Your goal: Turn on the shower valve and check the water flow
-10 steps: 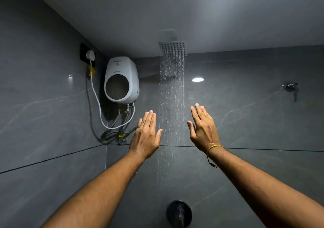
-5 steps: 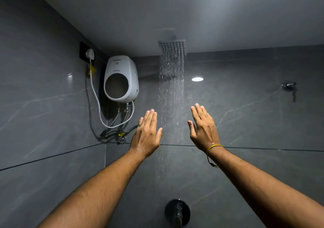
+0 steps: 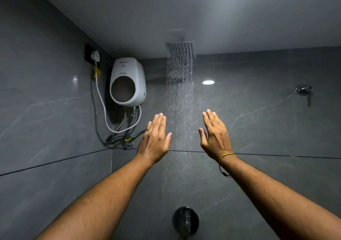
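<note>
The left hand (image 3: 154,141) and right hand (image 3: 216,138) are raised flat, fingers together, holding nothing, backs toward the camera; they flank the falling water (image 3: 180,110) without blocking it, likely to frame and judge the spray; both skins glisten wet. A yellow thread band (image 3: 225,155) circles the right wrist. At twelve o'clock the square, nozzle-studded metal shower head (image 3: 181,48) sheds thin separate streams; at six o'clock sits the round, dark, glossy shower valve (image 3: 185,220), evidently open. At ten o'clock hangs a smooth white water heater (image 3: 128,81); polished grey veined wall tiles (image 3: 258,121) surround everything.
</note>
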Demonstrator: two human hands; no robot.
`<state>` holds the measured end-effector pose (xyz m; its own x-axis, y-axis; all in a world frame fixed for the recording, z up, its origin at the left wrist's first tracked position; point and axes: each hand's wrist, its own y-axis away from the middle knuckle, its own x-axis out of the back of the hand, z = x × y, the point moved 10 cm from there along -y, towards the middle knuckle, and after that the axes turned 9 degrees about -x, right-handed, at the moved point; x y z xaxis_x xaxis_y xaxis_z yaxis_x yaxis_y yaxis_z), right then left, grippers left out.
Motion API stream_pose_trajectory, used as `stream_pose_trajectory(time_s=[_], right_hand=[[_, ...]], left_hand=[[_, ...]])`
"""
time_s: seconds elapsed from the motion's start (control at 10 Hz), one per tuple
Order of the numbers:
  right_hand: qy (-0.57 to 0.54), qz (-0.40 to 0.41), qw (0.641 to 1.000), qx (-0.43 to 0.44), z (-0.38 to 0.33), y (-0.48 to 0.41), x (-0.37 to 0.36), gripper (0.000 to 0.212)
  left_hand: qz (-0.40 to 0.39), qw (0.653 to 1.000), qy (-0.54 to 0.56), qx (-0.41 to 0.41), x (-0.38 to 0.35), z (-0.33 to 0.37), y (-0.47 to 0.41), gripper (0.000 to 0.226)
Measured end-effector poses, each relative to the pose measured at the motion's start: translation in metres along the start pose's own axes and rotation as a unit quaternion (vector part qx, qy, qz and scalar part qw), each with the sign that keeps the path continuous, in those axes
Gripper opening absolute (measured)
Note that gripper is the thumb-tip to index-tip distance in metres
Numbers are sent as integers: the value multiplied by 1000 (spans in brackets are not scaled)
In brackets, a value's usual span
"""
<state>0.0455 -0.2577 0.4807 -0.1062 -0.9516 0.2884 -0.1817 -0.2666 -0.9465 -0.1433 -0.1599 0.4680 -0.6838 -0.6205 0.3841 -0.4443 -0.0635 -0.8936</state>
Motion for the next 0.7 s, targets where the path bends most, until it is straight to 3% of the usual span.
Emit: stream_pose_trajectory(time_s=[0.5, 0.7], right_hand=[[-6, 1, 1000, -1, 5, 1, 9, 68], [-83, 32, 996, 1, -5, 2, 35, 61]], left_hand=[[-7, 1000, -9, 9, 4, 10, 4, 69], [-5, 1000, 4, 9, 7, 14, 5, 69]])
